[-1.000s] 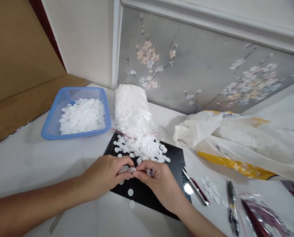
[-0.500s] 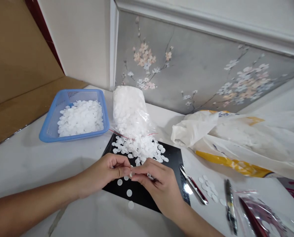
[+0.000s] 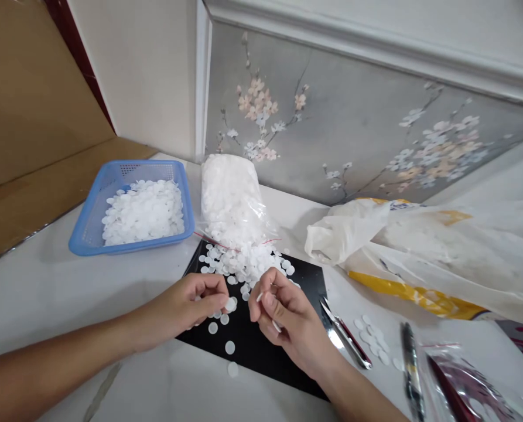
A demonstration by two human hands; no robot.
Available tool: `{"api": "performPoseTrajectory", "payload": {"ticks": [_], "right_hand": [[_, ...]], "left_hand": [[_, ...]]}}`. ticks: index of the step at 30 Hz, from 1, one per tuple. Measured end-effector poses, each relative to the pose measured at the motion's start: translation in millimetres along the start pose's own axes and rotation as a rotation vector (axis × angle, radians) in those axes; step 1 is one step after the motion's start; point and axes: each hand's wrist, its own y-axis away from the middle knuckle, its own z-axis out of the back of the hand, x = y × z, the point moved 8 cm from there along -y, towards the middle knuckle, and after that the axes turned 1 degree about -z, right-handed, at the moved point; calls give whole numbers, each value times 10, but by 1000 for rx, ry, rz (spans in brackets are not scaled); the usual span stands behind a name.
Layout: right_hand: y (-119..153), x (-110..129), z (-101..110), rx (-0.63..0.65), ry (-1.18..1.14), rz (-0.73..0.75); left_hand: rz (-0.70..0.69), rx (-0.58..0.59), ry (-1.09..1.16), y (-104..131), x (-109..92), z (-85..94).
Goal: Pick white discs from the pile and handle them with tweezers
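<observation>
My left hand point(image 3: 193, 302) is closed over the black board, a small white disc point(image 3: 231, 304) pinched between thumb and forefinger. To its right, my right hand point(image 3: 290, 319) is turned partly palm up with curled fingers. One white disc shows edge-on at its thumb and fingertip, and another sticks out lower among the fingers. Behind both hands, a heap of white discs point(image 3: 248, 261) spills from a clear plastic bag point(image 3: 231, 193) onto the black board point(image 3: 305, 275). Several single discs lie near the board's front edge, one of them on the table.
A blue basket point(image 3: 79, 231) of discs stands at the left, by a cardboard sheet point(image 3: 37, 193). On the right lie tweezers point(image 3: 347, 337), several loose discs point(image 3: 374, 339), a pen point(image 3: 412, 369), a zip bag point(image 3: 476, 381) and a large white-and-yellow plastic bag point(image 3: 419, 252).
My hands, which met fingertip to fingertip, have come apart. The right hand has shifted slightly right and rolled palm upward, showing the discs in it; the left stays nearly in place.
</observation>
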Motion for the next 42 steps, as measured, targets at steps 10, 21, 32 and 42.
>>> {"api": "performPoseTrajectory", "payload": {"ticks": [10,21,32,42], "right_hand": [[-57,1,121,-151,699,-3],[-44,-110,-227,33,1413,488],[-72,-189,65,-110,405,-206],[-50,-82,-149,-35,1114,194]], "left_hand": [[16,-29,273,-29,-119,258],[-201,-160,-1119,-21,-56,-19],[-158,-252,-838,-39,-161,222],[60,-101,17,-59,47,192]]}}
